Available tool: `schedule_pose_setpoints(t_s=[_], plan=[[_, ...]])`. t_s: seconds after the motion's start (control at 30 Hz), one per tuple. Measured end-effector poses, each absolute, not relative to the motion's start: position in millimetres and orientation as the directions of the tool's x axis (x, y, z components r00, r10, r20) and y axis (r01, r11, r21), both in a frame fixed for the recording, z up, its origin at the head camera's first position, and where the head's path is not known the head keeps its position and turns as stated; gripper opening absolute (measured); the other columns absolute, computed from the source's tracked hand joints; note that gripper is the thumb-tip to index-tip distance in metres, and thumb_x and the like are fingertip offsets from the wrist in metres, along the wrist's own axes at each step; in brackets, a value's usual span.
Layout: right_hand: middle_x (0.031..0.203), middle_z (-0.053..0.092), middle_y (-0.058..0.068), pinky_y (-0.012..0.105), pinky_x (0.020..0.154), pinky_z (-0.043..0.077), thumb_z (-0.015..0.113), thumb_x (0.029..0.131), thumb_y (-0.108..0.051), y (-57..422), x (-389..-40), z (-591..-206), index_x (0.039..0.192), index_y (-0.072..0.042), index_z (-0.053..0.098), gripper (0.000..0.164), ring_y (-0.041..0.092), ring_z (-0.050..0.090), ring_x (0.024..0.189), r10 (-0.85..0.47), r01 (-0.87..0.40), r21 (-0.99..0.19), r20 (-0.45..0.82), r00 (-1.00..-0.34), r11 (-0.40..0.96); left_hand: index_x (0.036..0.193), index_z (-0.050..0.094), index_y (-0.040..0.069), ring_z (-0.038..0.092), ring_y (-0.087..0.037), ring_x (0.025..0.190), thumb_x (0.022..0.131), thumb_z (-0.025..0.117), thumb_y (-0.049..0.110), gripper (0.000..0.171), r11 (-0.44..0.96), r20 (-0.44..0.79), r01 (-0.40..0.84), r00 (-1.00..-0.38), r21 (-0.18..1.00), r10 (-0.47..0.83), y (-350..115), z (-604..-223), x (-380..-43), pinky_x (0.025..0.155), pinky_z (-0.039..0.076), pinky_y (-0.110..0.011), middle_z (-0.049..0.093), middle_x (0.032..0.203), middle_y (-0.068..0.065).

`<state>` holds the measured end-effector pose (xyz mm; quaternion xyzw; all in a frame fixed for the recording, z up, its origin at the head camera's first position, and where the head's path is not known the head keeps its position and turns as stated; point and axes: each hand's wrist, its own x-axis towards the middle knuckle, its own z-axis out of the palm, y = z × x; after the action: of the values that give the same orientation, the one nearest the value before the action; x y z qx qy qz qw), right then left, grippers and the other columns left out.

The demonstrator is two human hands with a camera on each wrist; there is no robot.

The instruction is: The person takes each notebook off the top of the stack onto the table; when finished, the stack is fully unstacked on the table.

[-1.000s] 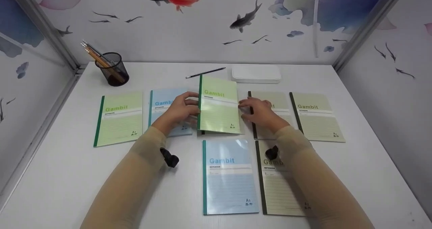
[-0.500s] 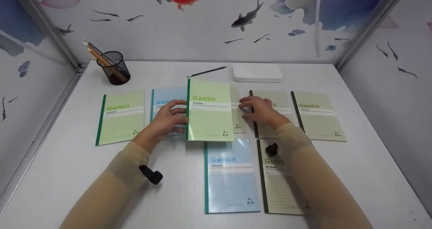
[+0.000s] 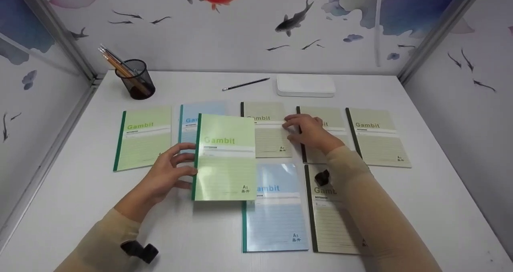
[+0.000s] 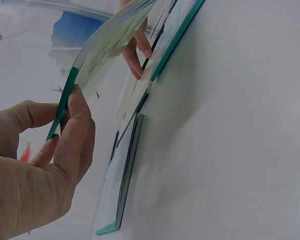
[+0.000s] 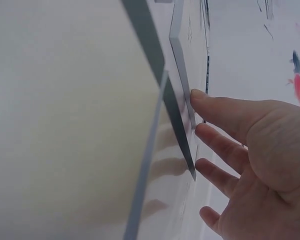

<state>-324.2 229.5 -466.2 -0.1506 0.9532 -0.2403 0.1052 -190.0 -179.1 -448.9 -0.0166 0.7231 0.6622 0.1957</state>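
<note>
My left hand (image 3: 164, 178) pinches a light green notebook (image 3: 225, 172) by its dark green spine, as the left wrist view also shows. The notebook is raised above the table, overlapping a blue notebook (image 3: 188, 133) behind it and part of another blue notebook (image 3: 276, 220) in front. Beside the right edge of a khaki notebook (image 3: 272, 144), my right hand (image 3: 308, 131) rests with loose fingers. In the right wrist view, its thumb (image 5: 205, 100) is at a notebook's edge. Below this hand lies a second khaki notebook (image 3: 320, 154), partly covered.
Another green notebook (image 3: 144, 144) lies at the left, a khaki notebook (image 3: 378, 140) at the right. A further khaki notebook (image 3: 330, 224) is partly under the right forearm. Along the back stand a mesh cup (image 3: 138, 79) of pencils, a loose pencil (image 3: 246, 84) and a white case (image 3: 305, 85).
The left hand has carried the green notebook off the middle khaki notebook, toward the left and the front, uncovering that khaki notebook. The right hand has stayed nearly still.
</note>
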Motion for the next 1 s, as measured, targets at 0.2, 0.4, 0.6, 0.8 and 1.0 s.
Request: schedule_pose_setpoints(t_s=[0.2,0.4,0.6,0.8,1.0], plan=[[0.156,0.052,0.001,0.063,0.123,0.013,0.078,0.093,-0.017,232,-324,-467,0.131,-0.016,0.071,0.039,0.030,0.036,0.152,-0.333,-0.232,-0.483,-0.132,-0.934,0.844,0.151,0.040,0.013,0.070,-0.024,0.099,0.092,0.068,0.002,0.067,0.137,-0.340,-0.317,-0.917,0.938,0.208,-201,-456,-154,0.074,0.064,-0.042,0.057,0.138,-0.017],[0.157,0.051,0.002,0.062,0.122,0.013,0.077,0.093,-0.017,231,-324,-467,0.132,-0.016,0.069,0.039,0.030,0.035,0.152,-0.332,-0.235,-0.472,-0.134,-0.934,0.850,0.150,0.039,0.012,0.073,-0.025,0.093,0.090,0.068,-0.001,0.068,0.159,-0.389,-0.363,-0.904,0.918,0.179,-221,-461,-133,0.069,0.064,-0.040,0.060,0.133,-0.014],[0.158,0.051,0.003,0.063,0.121,0.012,0.076,0.095,-0.017,231,-322,-469,0.133,-0.014,0.069,0.039,0.031,0.034,0.153,-0.344,-0.251,-0.469,-0.123,-0.931,0.847,0.153,0.037,0.011,0.073,-0.025,0.091,0.091,0.070,0.003,0.071,0.200,-0.433,-0.393,-0.873,0.898,0.226,-235,-460,-125,0.067,0.063,-0.039,0.063,0.131,-0.012],[0.159,0.050,0.003,0.062,0.122,0.012,0.073,0.097,-0.018,232,-319,-470,0.135,-0.014,0.068,0.039,0.030,0.034,0.153,-0.344,-0.251,-0.477,-0.117,-0.932,0.842,0.154,0.036,0.008,0.073,-0.025,0.097,0.090,0.071,0.004,0.073,0.221,-0.464,-0.415,-0.842,0.883,0.275,-230,-459,-122,0.071,0.064,-0.042,0.062,0.133,-0.015],[0.159,0.050,0.001,0.061,0.122,0.012,0.073,0.097,-0.018,230,-319,-468,0.135,-0.014,0.068,0.039,0.029,0.035,0.153,-0.339,-0.247,-0.481,-0.114,-0.934,0.841,0.150,0.041,0.005,0.072,-0.024,0.092,0.085,0.074,0.004,0.073,0.328,-0.497,-0.426,-0.851,0.843,0.172,-213,-458,-117,0.071,0.064,-0.043,0.062,0.133,-0.019]])
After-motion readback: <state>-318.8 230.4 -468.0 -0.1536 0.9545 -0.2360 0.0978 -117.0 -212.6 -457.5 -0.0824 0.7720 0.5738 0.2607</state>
